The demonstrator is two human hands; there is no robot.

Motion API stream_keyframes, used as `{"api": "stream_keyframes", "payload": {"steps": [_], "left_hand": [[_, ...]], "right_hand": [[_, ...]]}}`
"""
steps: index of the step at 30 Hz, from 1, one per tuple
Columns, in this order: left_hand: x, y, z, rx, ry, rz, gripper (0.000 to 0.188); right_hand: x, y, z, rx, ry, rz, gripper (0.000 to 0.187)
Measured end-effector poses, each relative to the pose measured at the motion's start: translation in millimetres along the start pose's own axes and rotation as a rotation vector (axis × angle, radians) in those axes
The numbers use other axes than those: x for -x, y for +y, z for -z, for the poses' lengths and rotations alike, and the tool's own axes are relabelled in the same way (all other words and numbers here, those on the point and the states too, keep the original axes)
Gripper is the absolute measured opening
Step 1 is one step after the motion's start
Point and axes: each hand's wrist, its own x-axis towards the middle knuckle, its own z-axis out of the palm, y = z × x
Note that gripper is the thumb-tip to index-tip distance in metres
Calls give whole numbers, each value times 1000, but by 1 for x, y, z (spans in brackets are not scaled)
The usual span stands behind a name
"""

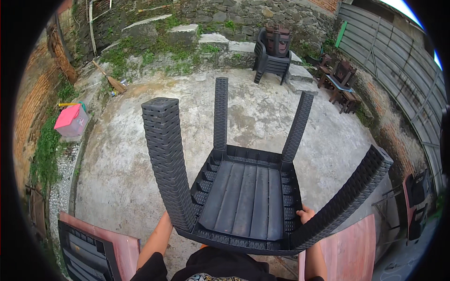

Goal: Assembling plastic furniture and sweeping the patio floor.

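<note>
A black woven-pattern plastic table [241, 199] is upside down in front of my body, its legs pointing up and its ribbed underside facing me. My right hand [306, 214] is closed around its right side rim, close to the near right leg. On the other side my left forearm [157, 236] reaches up to the table's left edge. The near left leg and the rim hide my left hand and its fingers.
Pinkish boards [349, 246] flank me, and a black slatted panel [84, 250] lies on the left one. Stacked dark chairs [273, 56] stand at the back. A broom [112, 80] and a pink-lidded box [71, 120] are at left, small wooden furniture [340, 86] at right.
</note>
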Motion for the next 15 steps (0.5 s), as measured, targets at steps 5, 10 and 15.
{"api": "stream_keyframes", "payload": {"steps": [5, 10, 15], "left_hand": [[-5, 68, 30, -35, 210, -14, 41], [-42, 113, 66, -19, 409, -36, 42], [-121, 170, 111, 10, 579, -47, 44]], "right_hand": [[-72, -59, -79, -217, -332, 20, 50], [-183, -95, -137, -235, -505, -125, 50], [-317, -147, -213, -251, -678, -216, 52]]}}
